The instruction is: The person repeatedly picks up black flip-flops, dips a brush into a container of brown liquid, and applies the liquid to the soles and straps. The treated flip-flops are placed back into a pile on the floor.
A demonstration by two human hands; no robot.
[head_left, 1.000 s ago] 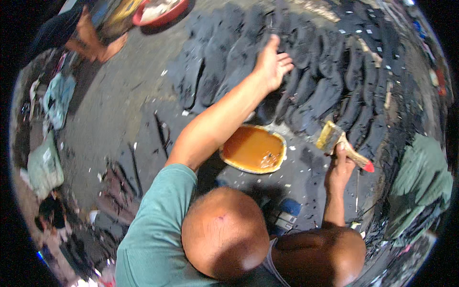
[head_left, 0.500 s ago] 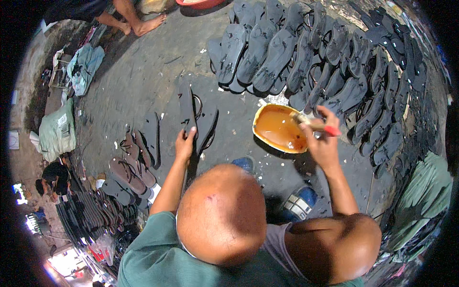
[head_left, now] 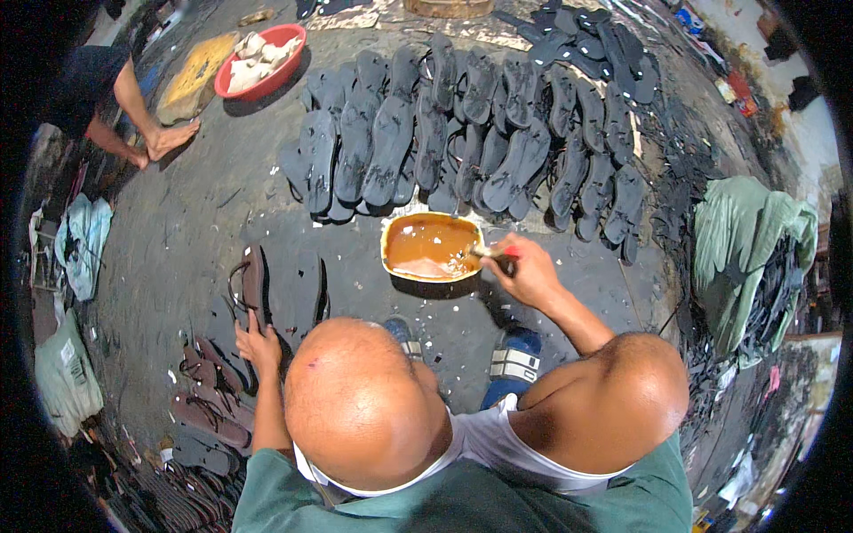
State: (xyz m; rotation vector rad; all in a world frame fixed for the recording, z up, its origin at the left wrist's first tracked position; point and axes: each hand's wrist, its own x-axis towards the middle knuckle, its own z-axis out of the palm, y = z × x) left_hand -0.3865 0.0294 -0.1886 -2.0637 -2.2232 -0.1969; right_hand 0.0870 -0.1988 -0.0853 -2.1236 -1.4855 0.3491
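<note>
My left hand [head_left: 258, 346] is at the near end of a dark brown flip-flop [head_left: 255, 274], its fingertips closed on that end. A dark grey flip-flop [head_left: 307, 286] lies just right of it. My right hand [head_left: 526, 271] grips a paintbrush [head_left: 494, 255] with some red on its handle. The bristles reach into the right side of a pale-rimmed tub [head_left: 386, 266] of shiny amber liquid. Left of and below my left hand, several brown flip-flops [head_left: 211, 404] lie on the floor.
Rows of dark flip-flops [head_left: 391, 151] spread beyond the tub. A red basin [head_left: 293, 60] with whitish pieces stands far left, near another person's bare foot [head_left: 173, 138]. A green cloth-covered heap [head_left: 742, 266] is at right. My blue sandals [head_left: 514, 360] are below the tub.
The view has swung right. My left hand has moved from a dark flip-flop to the brown one. My right hand has lowered the brush from above the tub's edge into the liquid.
</note>
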